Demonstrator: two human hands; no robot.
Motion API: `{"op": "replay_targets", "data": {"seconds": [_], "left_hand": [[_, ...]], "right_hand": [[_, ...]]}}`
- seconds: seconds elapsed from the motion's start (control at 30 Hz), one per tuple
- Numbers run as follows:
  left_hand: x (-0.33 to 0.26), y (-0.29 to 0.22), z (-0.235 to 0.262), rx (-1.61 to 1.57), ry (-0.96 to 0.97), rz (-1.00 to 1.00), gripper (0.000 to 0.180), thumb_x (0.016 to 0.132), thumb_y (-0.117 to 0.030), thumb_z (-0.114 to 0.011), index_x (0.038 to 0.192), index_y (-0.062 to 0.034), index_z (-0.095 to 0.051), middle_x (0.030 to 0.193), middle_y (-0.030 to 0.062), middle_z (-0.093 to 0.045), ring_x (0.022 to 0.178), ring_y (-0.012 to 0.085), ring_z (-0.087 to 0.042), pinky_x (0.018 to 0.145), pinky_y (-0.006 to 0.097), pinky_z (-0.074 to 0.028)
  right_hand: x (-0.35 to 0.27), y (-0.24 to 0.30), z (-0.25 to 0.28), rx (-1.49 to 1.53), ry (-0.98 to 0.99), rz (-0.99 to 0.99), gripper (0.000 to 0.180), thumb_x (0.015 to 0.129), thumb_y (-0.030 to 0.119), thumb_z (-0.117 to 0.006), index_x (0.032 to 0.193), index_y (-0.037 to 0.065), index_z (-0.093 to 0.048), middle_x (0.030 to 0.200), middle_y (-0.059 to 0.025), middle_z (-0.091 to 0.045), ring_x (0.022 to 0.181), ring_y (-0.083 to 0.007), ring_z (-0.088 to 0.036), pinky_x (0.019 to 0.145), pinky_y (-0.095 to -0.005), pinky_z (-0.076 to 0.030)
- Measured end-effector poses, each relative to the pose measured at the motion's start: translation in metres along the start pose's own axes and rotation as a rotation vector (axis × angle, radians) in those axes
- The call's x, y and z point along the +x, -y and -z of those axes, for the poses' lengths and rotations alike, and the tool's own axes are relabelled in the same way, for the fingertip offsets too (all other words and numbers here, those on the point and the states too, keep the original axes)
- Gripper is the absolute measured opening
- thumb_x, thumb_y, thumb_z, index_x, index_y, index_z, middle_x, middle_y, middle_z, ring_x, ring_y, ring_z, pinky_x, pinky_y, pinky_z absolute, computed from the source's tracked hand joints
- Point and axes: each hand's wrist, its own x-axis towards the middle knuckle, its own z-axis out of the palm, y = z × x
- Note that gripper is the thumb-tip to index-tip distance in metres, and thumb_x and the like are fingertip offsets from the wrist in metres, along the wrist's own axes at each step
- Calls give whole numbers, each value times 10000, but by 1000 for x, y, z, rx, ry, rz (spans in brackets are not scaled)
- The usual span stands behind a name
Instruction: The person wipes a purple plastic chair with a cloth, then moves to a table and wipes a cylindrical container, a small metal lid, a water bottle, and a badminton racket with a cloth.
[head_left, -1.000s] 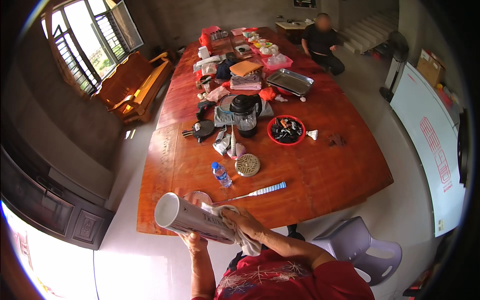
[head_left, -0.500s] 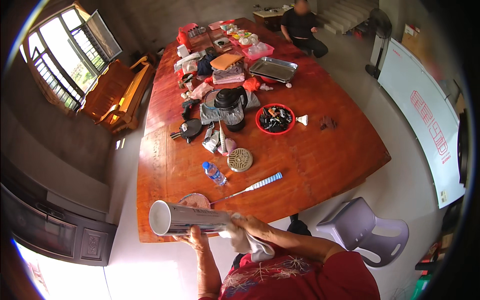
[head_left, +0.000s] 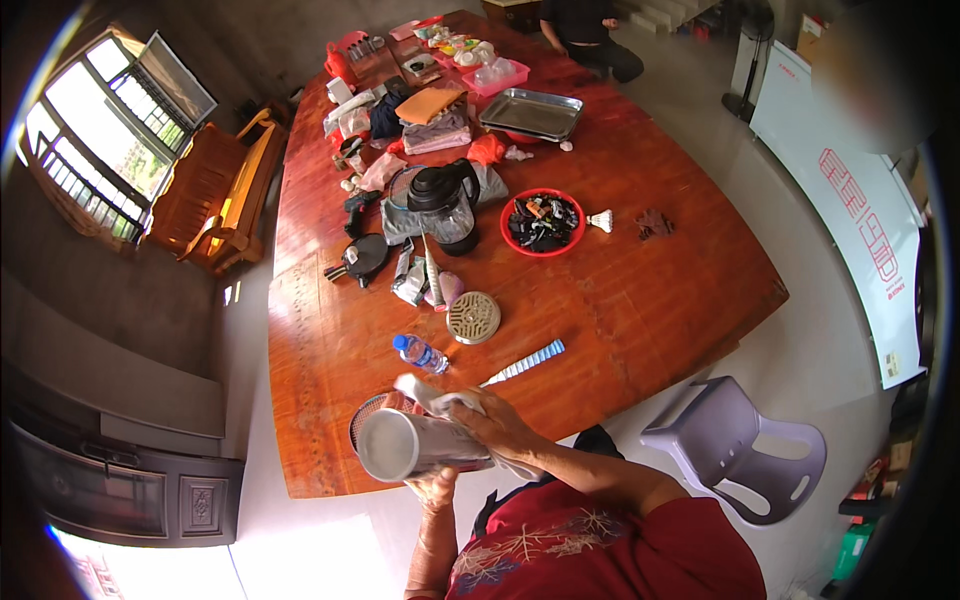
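Note:
My left hand (head_left: 434,487) grips a silver-white cylindrical tube (head_left: 445,447) from below, its round pale end facing left over the table's near edge. With my right hand (head_left: 495,425) I hold a whitish cloth (head_left: 438,397) against the tube's upper side. Part of the cloth hangs down past the tube's far right end. Behind the tube lies a badminton racket with a blue-white handle (head_left: 528,362); its head is partly hidden by the tube. A water bottle (head_left: 420,354) with a blue cap lies just beyond.
The long wooden table (head_left: 640,320) carries a round metal drain cover (head_left: 473,317), a dark-lidded jug (head_left: 445,205), a red basin (head_left: 543,223) of small items, a shuttlecock (head_left: 600,220) and a metal tray (head_left: 532,113). A purple-grey chair (head_left: 740,445) stands right. A person (head_left: 590,40) sits at the far end.
The tube has moved right and tipped its end more toward me. My right hand has slid the cloth from the tube's right end up onto its upper side. The view has shifted slightly.

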Motion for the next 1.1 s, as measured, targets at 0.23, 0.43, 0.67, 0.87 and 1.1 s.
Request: {"op": "replay_targets", "data": {"seconds": [0.23,0.43,0.67,0.87,1.1], "left_hand": [[44,19,-61,180,302,-28,833,582,-400,-814,1202,10,-439,1141,119,-500,1017,221,-507,854,373,-447],[74,63,-135,-32,218,187,668,634,-260,-808,1159,-17,-474,1072,88,-551,931,196,-557,814,336,-481],[151,83,-219,-127,11,115,595,679,-210,-760,1155,-9,-464,1040,106,-555,921,200,-551,802,350,-472],[210,130,-251,65,-73,187,614,688,-101,-736,1203,-53,-404,1120,89,-498,1008,193,-489,867,343,-423],[267,195,-263,223,-47,180,654,620,-97,-807,1165,-16,-454,1068,67,-566,967,137,-528,839,293,-447]], "right_hand": [[6,-19,52,450,-146,-160,309,931,247,-443,1100,1,-525,995,-71,-555,882,-116,-518,758,-255,-431],[39,-4,118,-14,-321,186,317,853,138,-564,1135,9,-498,1062,-125,-491,957,-258,-507,788,-329,-443],[51,-83,215,-723,-371,88,399,720,170,-709,1077,84,-554,970,-130,-542,873,-313,-548,730,-402,-494],[12,-177,296,-720,-470,-233,222,808,231,-625,926,42,-617,866,-150,-633,781,-323,-603,680,-414,-499],[2,-219,326,-718,-519,-335,231,824,242,-596,937,44,-637,881,-157,-631,712,-313,-612,627,-382,-503]]}}
